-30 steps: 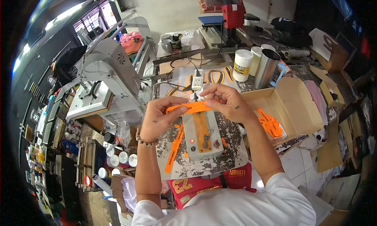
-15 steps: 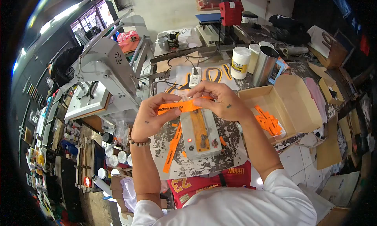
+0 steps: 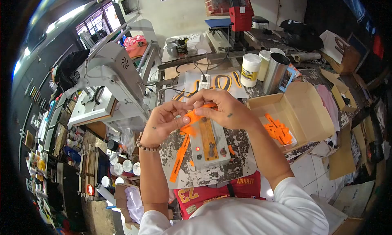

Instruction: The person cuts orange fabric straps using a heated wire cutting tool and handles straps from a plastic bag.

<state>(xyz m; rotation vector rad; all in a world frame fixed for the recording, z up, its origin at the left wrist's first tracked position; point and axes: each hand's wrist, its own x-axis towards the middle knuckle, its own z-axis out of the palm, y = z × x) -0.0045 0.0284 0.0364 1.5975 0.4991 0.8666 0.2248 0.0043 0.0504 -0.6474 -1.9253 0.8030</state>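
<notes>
My left hand [image 3: 161, 123] and my right hand [image 3: 222, 108] are close together above a grey box-shaped device [image 3: 222, 139]. Between their fingertips they pinch an orange printed ribbon [image 3: 192, 119], which is bent, with part of it hidden by the fingers. The device has an amber strip on top, a lit red lamp and knobs. To its left, a second orange ribbon [image 3: 179, 159] with dark lettering lies flat on the worn tabletop [image 3: 241, 163]. Small orange scraps lie beside the device.
To the right stands an open cardboard box [image 3: 312, 116] with a pile of orange printed pieces [image 3: 279, 130] inside. Behind are a white tub [image 3: 250, 70], a steel cylinder [image 3: 276, 74] and a power strip [image 3: 204, 81] with cables. A heat press [image 3: 108, 65] stands at left.
My left hand has moved right, closer to my right hand. The ribbon, stretched out with its lettering showing before, is now bent between the fingers.
</notes>
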